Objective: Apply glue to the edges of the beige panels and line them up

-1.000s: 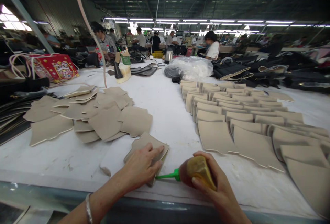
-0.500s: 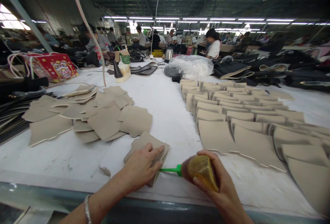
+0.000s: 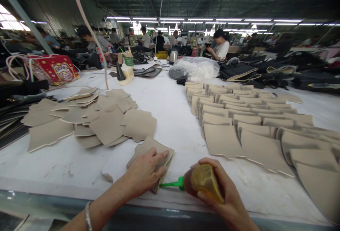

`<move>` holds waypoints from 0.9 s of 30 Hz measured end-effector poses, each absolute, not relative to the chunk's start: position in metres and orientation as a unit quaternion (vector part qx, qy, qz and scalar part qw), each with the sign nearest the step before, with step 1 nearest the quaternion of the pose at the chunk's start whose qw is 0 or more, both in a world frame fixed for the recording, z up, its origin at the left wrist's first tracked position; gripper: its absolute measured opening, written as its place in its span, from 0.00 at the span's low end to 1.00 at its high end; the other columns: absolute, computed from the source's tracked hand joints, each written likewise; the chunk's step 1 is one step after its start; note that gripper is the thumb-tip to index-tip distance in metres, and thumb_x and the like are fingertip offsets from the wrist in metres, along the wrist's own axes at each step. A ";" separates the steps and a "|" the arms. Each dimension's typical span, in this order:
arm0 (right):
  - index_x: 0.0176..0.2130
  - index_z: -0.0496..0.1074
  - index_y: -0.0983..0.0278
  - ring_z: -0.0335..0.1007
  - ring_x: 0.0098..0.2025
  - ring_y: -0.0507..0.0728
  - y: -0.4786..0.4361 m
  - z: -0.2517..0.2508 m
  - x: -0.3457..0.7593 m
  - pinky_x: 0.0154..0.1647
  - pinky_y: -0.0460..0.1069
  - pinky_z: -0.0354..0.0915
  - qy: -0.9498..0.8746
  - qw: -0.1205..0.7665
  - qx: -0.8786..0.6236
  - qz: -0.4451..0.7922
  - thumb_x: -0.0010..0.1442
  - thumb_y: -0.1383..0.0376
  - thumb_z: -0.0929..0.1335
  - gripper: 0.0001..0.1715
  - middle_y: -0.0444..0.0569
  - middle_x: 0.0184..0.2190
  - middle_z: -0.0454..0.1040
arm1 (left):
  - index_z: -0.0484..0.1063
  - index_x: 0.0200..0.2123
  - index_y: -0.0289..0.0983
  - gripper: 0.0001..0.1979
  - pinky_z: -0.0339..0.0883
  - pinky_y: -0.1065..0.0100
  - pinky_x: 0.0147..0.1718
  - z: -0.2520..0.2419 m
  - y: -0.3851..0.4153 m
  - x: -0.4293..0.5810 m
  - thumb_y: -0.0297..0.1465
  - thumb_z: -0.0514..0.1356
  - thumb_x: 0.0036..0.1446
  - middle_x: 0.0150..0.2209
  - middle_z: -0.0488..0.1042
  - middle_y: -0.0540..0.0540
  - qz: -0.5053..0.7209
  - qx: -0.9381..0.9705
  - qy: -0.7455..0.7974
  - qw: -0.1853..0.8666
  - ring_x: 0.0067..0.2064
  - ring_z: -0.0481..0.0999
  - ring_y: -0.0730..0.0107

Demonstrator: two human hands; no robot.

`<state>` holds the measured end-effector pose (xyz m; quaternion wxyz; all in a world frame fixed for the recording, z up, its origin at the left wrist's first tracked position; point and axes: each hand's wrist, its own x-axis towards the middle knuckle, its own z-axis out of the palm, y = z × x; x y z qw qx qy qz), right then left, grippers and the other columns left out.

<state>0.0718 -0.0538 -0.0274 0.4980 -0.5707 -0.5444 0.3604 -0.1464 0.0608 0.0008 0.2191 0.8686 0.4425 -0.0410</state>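
Observation:
My left hand [image 3: 147,170] lies on a beige cut piece [image 3: 145,146], pressing it to the table with the index finger stretched out and the fingers apart. The piece is shaped like the others around it and partly covered by that hand. My right hand [image 3: 225,188] is wrapped round a squeeze bottle [image 3: 203,181] of amber liquid, tipped on its side. Its thin green nozzle [image 3: 171,184] points left, with the tip at the piece's right edge near the lower corner. A loose heap of beige pieces [image 3: 107,124] lies to the left of my hands.
Overlapping rows of beige pieces [image 3: 224,139] cover the right side of the white table [image 3: 170,117]. Farther back are a clear plastic bag [image 3: 196,68], a black cone [image 3: 120,72] and dark bag parts [image 3: 239,71]. A red gift bag [image 3: 53,68] stands left. Several people sit beyond.
The bottle and my right hand have moved slightly left and toward me; the nozzle tip has slid down the piece's edge toward its near corner. My left hand stays on the piece.

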 end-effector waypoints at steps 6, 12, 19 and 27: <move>0.50 0.62 0.57 0.68 0.42 0.60 -0.049 -0.032 0.081 0.44 0.51 0.63 -0.546 0.498 -0.620 0.264 0.52 0.56 0.72 0.28 0.47 0.43 0.69 | 0.58 0.61 0.49 0.24 0.63 0.62 0.44 0.002 0.062 -0.148 0.40 0.46 0.62 0.45 0.67 0.46 -0.031 0.870 0.437 0.227 0.43 0.73 0.60; 0.49 0.62 0.57 0.68 0.44 0.61 -0.048 -0.031 0.080 0.45 0.51 0.63 -0.556 0.518 -0.587 0.279 0.52 0.56 0.72 0.27 0.47 0.44 0.69 | 0.58 0.61 0.48 0.24 0.62 0.63 0.44 0.002 0.062 -0.147 0.41 0.46 0.62 0.44 0.67 0.46 -0.033 0.869 0.435 0.234 0.43 0.73 0.61; 0.50 0.61 0.55 0.67 0.44 0.60 -0.044 -0.030 0.087 0.43 0.50 0.63 -0.579 0.499 -0.595 0.248 0.54 0.56 0.72 0.27 0.46 0.43 0.68 | 0.57 0.61 0.50 0.24 0.62 0.63 0.45 0.002 0.063 -0.147 0.40 0.46 0.62 0.44 0.68 0.47 -0.029 0.867 0.435 0.240 0.43 0.73 0.62; 0.51 0.61 0.55 0.63 0.46 0.59 -0.039 -0.040 0.090 0.48 0.50 0.59 -0.531 0.523 -0.636 0.200 0.54 0.55 0.71 0.27 0.46 0.46 0.65 | 0.57 0.61 0.50 0.24 0.63 0.60 0.44 0.002 0.063 -0.149 0.40 0.46 0.62 0.44 0.67 0.47 -0.018 0.861 0.438 0.259 0.42 0.73 0.59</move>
